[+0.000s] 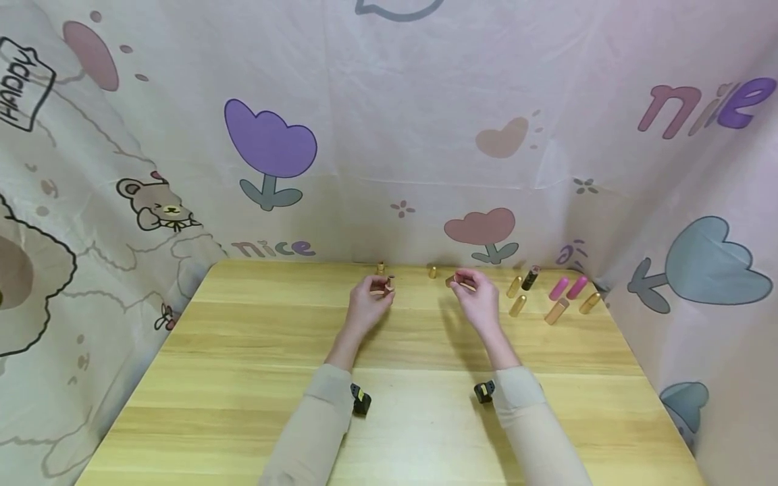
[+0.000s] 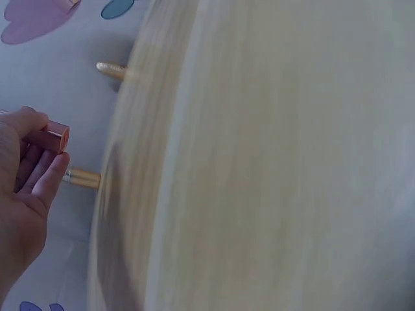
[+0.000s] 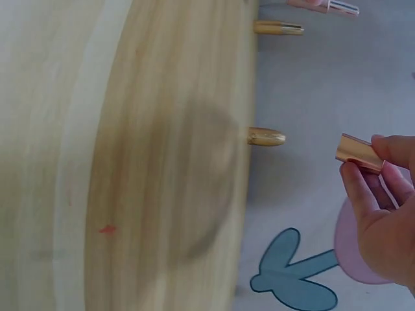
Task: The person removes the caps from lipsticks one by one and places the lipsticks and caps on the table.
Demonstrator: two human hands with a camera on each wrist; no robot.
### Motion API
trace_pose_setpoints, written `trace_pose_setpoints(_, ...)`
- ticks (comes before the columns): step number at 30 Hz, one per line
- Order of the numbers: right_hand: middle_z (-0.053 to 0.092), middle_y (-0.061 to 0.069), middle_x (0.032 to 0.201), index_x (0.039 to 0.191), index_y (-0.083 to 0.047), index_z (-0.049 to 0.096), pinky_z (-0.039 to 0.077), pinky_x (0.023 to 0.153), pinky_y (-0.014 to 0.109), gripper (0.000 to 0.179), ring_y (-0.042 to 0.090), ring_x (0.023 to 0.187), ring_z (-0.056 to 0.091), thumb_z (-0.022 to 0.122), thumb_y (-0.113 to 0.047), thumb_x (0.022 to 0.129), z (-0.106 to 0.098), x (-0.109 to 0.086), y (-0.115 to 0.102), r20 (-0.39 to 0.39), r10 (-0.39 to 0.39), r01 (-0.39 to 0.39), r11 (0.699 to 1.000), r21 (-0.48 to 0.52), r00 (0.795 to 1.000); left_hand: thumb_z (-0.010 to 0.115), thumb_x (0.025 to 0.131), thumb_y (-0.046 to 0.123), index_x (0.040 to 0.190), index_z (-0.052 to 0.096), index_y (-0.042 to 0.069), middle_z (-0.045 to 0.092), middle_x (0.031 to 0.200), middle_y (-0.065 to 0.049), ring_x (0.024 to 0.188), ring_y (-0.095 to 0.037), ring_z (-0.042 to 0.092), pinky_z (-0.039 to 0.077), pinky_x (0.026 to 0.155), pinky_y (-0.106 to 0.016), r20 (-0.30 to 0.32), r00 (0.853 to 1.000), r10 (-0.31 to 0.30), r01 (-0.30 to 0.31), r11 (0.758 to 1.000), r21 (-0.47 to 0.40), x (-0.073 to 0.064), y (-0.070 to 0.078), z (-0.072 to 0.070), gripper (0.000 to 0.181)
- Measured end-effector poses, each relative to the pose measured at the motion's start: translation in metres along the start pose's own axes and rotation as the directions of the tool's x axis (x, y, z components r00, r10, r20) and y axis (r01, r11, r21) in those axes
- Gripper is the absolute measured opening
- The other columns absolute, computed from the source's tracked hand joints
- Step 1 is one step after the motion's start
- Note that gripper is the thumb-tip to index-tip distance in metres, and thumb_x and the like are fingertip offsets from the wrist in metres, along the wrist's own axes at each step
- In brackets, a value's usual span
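My left hand pinches a rose-gold lipstick tube between thumb and fingers, above the table's back edge. In the right wrist view, that tube's silvery inner part sticks out. My right hand holds a rose-gold lipstick cap by its end, thumb against fingers, apart from the tube. Just behind the left hand stands a gold lipstick base without its cap. Between the hands, farther back, a rounded gold cap stands upright.
On the right of the wooden table lie several lipsticks: gold ones, a black one, pink ones and a rose-gold one. A printed cloth hangs along the table's back and sides.
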State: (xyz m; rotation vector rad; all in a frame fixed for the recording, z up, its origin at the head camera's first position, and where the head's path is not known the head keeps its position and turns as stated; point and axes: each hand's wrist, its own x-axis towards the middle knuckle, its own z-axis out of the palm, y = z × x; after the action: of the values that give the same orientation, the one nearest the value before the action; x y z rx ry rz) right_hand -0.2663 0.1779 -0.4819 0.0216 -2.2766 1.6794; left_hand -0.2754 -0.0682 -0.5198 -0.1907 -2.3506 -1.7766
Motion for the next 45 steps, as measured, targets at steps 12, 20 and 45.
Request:
trace_pose_setpoints(12,0.072,0.031,0.120,0.124,0.015,0.068,0.062,0.105,0.040,0.030,0.044,0.119,0.071,0.072,0.007,0.095,0.017,0.020,0.016,0.101,0.041,-0.032,0.995,-0.091,0.994,0.074,0.094,-0.006,0.120,0.064,-0.012,0.071,0.122,-0.030,0.115,-0.043,0.072,0.065,0.101,-0.042,-0.017,0.998,-0.064,0.065,0.995,0.071,0.017,-0.013,-0.010,0.029)
trace_pose_setpoints(20,0.073,0.029,0.118,0.123,0.013,0.068,0.062,0.107,0.046,0.030,0.042,0.117,0.072,0.071,0.008,0.094,0.024,0.032,0.020,0.195,0.054,-0.015,0.981,-0.195,0.979,0.074,0.094,-0.005,0.119,0.064,-0.010,0.071,0.120,-0.029,0.112,-0.042,0.074,0.066,0.100,-0.042,-0.010,0.993,-0.115,0.115,0.988,0.100,0.023,-0.019,-0.011,0.028)
trace_pose_setpoints(45,0.076,0.025,0.116,0.123,0.011,0.070,0.066,0.098,0.042,0.030,0.039,0.111,0.076,0.065,0.009,0.094,0.036,0.037,0.038,0.314,0.061,0.054,0.937,-0.344,0.947,0.077,0.095,0.000,0.122,0.065,-0.006,0.074,0.121,-0.026,0.116,-0.039,0.074,0.063,0.104,-0.043,0.021,0.980,-0.198,0.193,0.971,0.143,0.028,-0.032,-0.011,0.031)
